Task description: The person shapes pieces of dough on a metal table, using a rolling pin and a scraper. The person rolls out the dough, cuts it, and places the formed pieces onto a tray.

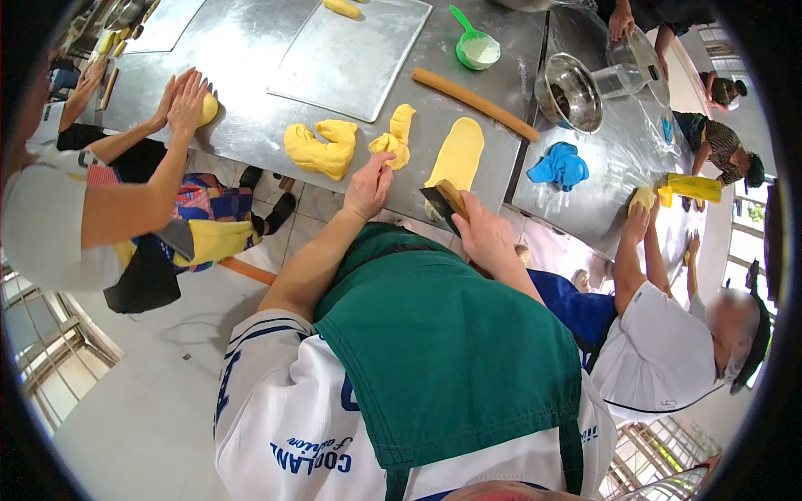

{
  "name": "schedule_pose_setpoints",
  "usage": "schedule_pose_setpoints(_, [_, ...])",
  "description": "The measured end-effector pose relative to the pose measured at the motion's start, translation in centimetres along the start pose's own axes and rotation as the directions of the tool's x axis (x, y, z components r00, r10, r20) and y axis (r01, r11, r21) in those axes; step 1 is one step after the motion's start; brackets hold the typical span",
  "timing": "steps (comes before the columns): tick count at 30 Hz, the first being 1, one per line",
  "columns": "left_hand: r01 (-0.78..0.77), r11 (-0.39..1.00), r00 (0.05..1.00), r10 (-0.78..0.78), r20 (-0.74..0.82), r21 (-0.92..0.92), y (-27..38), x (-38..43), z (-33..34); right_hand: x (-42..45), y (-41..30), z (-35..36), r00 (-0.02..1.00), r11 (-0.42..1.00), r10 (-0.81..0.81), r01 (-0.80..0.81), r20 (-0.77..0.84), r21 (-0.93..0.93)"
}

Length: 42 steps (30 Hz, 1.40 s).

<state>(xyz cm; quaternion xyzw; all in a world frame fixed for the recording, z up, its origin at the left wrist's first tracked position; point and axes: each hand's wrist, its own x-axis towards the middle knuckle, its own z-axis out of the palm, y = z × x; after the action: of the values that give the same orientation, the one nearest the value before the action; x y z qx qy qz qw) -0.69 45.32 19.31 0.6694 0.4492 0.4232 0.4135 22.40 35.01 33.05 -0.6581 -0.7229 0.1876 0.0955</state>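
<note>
My right hand [485, 232] grips the wooden handle of a bench scraper [450, 203], its dark blade at the near end of a long flattened strip of yellow dough [460, 153]. The fingers of my left hand [369, 188] are drawn together at the edge of a small twisted piece of yellow dough [400, 141]. Whether they pinch it is hard to see. Left of that hand rests a larger, folded lump of yellow dough [322, 150]. A wooden rolling pin [476, 103] lies slantwise beyond the strip.
The steel table [244, 134] bears a metal tray [351, 59], a green scoop [476, 47] of white powder, a steel bowl [569, 94] and a blue cloth [559, 166]. At left, a co-worker's hands [182, 103] press dough; another's hands [639, 219] work at right.
</note>
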Motion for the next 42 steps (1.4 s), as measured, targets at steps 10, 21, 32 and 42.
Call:
schedule_pose_setpoints(10, [0.045, 0.997, 0.998, -0.047, 0.047, 0.056, 0.4, 0.1, 0.0, 0.1, -0.4, 0.4, 0.997, 1.0, 0.004, -0.001, 0.077, -0.03])
schedule_pose_setpoints(21, [0.026, 0.999, 0.999, -0.027, 0.038, 0.031, 0.2, 0.1, -0.2, 0.6, -0.4, -0.5, 0.999, 0.999, 0.023, -0.022, 0.039, -0.03])
schedule_pose_setpoints(32, [-0.014, 1.0, 1.0, 0.013, 0.02, 0.019, 0.7, 0.1, -0.3, 0.5, 0.3, 0.8, 0.998, 0.998, -0.056, 0.057, -0.019, 0.022])
schedule_pose_setpoints(42, [0.006, 0.999, 0.999, -0.007, 0.032, 0.033, 0.4, 0.1, -0.3, 1.0, 0.3, -0.1, 0.999, 1.0, 0.02, -0.02, 0.036, -0.011])
